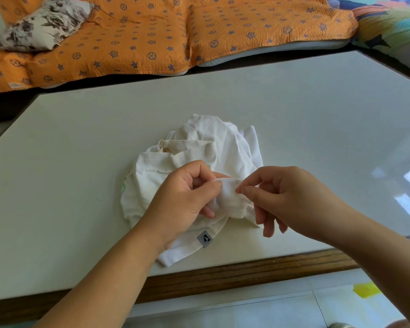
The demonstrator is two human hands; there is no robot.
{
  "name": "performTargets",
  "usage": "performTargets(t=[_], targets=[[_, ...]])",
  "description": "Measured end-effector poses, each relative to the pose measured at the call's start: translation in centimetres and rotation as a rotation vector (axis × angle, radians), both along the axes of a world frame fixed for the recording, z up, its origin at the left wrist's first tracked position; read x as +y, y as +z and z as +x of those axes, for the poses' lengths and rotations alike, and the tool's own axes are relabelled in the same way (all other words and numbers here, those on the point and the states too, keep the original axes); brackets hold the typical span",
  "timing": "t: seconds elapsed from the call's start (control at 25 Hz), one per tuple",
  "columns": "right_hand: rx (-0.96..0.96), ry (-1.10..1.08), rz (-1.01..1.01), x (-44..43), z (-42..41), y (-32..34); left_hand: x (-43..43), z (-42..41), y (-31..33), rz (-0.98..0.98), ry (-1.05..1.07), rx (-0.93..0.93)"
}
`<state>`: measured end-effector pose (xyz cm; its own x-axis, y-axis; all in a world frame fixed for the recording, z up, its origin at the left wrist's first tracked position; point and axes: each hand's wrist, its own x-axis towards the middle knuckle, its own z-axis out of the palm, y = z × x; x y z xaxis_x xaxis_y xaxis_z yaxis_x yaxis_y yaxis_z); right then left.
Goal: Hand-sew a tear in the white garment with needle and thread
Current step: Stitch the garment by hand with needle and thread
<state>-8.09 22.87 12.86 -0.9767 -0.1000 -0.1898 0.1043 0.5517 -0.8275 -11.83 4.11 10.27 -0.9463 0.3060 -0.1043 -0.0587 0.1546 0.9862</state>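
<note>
White garment (199, 147) lies crumpled at centre frame on a pale glossy table (294, 102), close to its wooden front edge. Centre-left, the left hand (189, 197) has its fingers curled under a raised fold of the cloth and its thumb pressed on top, so the fold is clamped. Centre-right, the right hand (287, 200) has thumb and forefinger pinched together on a thin needle (239, 182); the needle meets the fold just beside the left thumb. The remaining right fingers hang loosely curled. A faint pale thread (111, 189) lies on the table left of the garment; too thin to trace to the needle. A small grey label (204, 238) sits on the hem below the hands. An orange quilt (152, 31) with blue stars fills the upper frame, with a floral pillow (43, 22) at upper left.
</note>
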Motion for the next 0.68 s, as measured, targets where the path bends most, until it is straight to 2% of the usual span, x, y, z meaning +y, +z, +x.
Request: performTargets(t=[0.68], targets=[[-0.011, -0.010, -0.015, -0.37, -0.22, -0.26, -0.58, -0.43, -0.70, -0.014, -0.019, 0.011]])
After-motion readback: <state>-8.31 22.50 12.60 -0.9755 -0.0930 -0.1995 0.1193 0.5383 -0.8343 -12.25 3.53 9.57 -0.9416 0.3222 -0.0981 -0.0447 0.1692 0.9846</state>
